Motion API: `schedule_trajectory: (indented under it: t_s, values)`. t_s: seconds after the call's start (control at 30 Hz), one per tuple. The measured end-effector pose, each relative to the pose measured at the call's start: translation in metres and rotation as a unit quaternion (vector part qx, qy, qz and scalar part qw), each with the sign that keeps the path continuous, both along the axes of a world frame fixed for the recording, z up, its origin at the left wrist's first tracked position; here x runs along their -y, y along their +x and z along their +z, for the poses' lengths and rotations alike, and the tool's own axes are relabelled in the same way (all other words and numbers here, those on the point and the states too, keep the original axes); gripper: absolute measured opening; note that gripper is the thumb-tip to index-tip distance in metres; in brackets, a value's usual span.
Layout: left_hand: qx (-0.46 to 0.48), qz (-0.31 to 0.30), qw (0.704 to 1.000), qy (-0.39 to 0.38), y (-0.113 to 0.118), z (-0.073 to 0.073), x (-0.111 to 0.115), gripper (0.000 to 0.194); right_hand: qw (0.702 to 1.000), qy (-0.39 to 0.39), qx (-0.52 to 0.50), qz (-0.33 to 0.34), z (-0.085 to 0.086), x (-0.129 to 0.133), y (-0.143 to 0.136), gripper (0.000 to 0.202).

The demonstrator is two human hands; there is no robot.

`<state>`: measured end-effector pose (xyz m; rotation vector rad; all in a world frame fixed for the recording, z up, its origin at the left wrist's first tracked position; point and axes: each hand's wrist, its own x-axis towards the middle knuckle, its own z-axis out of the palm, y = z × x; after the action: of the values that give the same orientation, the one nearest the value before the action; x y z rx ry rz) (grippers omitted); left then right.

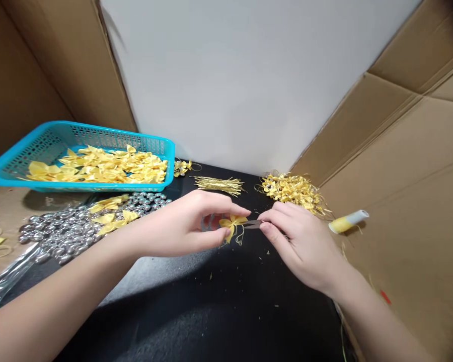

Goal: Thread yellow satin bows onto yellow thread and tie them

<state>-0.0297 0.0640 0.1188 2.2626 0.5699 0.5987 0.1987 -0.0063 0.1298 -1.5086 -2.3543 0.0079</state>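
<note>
While both grips pinch, yellow bow sits btwn fingertips.

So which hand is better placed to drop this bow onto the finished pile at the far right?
Probably the right hand: it sits just in front of the finished pile, while the left hand pinches the yellow bow farther away.
</note>
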Motion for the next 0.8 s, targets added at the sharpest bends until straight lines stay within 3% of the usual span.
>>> schedule_trajectory:
  t_s: [0.3,0.8]
  values:
    - [-0.012,-0.019,0.999,0.047,0.001,-0.002,0.001,0.039,1.0,0.002,0.026,0.017,0.001,-0.003,-0.004,0.035]
    - [-0.05,-0.061,0.997,0.019,0.001,-0.002,0.0,0.043,0.994,-0.1,0.004,0.043,0.004,-0.016,-0.006,0.036]
